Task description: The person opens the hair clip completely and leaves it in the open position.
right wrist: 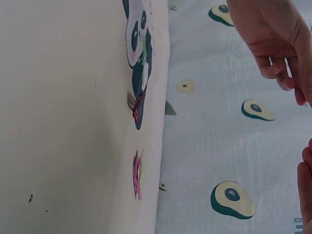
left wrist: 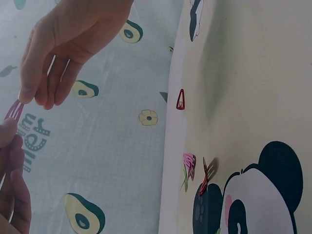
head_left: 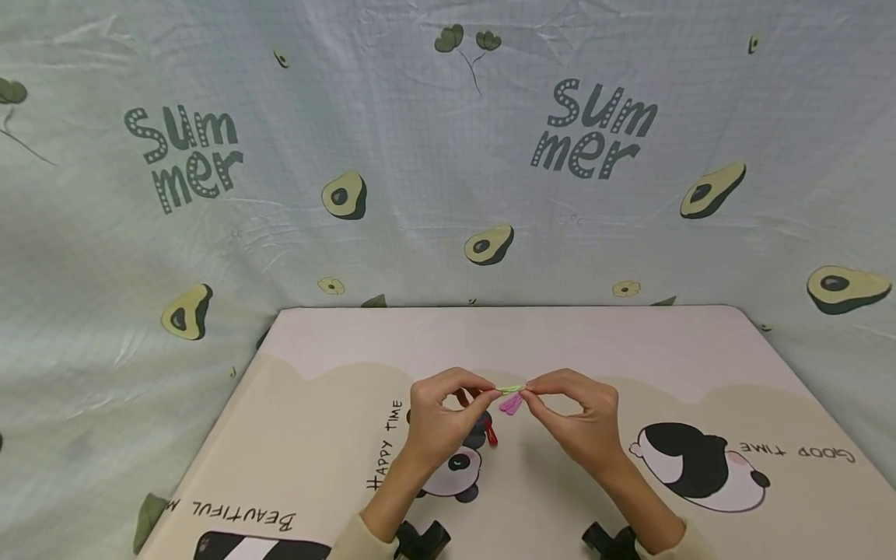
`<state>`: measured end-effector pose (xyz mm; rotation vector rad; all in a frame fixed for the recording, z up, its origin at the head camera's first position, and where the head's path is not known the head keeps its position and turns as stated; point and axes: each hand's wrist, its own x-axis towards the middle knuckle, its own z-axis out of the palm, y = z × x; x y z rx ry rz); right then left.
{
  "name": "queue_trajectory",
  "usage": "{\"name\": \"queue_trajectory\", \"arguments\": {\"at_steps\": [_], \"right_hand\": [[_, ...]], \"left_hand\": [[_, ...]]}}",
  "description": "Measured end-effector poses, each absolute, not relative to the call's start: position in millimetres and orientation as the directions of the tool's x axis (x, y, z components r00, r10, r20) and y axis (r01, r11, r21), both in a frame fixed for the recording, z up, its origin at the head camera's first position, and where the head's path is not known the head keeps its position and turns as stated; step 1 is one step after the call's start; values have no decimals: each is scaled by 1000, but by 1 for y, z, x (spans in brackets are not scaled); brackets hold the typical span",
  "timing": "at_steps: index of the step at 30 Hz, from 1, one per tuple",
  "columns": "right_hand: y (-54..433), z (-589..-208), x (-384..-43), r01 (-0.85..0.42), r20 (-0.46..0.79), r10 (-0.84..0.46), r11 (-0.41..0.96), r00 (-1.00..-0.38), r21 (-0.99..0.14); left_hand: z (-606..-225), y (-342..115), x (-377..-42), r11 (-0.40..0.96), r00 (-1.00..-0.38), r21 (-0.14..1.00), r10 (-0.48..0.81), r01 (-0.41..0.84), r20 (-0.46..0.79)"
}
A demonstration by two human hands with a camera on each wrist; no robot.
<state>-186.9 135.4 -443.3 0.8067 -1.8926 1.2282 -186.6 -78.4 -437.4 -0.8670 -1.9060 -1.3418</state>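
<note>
Both hands meet above the table. My left hand (head_left: 444, 416) pinches one end of a small pinkish hair clip (left wrist: 15, 111) between thumb and index finger. At the clip's other end are the thumb and forefinger of my right hand (head_left: 584, 412); its remaining fingers hang loosely in the left wrist view. From the head, a light green strip (head_left: 509, 389) shows between the two sets of fingertips, with pink clips (head_left: 511, 403) just below it. The right wrist view has both hands at its right edge, the clip out of frame.
Pink and green clips (left wrist: 189, 163) lie heaped on the table near its far edge. Red clips (left wrist: 204, 180) lie by the printed panda's ear, and a single red snap clip (left wrist: 181, 100) lies apart. A patterned cloth (head_left: 420, 155) hangs behind the table (head_left: 336, 334).
</note>
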Motion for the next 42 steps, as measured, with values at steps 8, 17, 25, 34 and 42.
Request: {"name": "queue_trajectory", "arguments": {"at_steps": [8, 17, 25, 34, 42], "right_hand": [[134, -441, -189, -837, 864, -105, 330, -493, -437], [134, -443, -189, -840, 868, -98, 327, -486, -433], [134, -444, -190, -836, 869, -95, 341, -485, -429], [133, -446, -189, -835, 864, -91, 324, -495, -445], [134, -445, -187, -822, 851, -95, 332, -516, -462]], "left_hand": [[-437, -79, -188, 237, -547, 507, 149, 829, 824], [-437, -79, -187, 240, -551, 511, 145, 825, 822], [-436, -78, -187, 243, -547, 506, 147, 827, 824], [-439, -78, -188, 239, -549, 509, 149, 827, 823], [-439, -77, -187, 234, -548, 510, 145, 828, 824]]}}
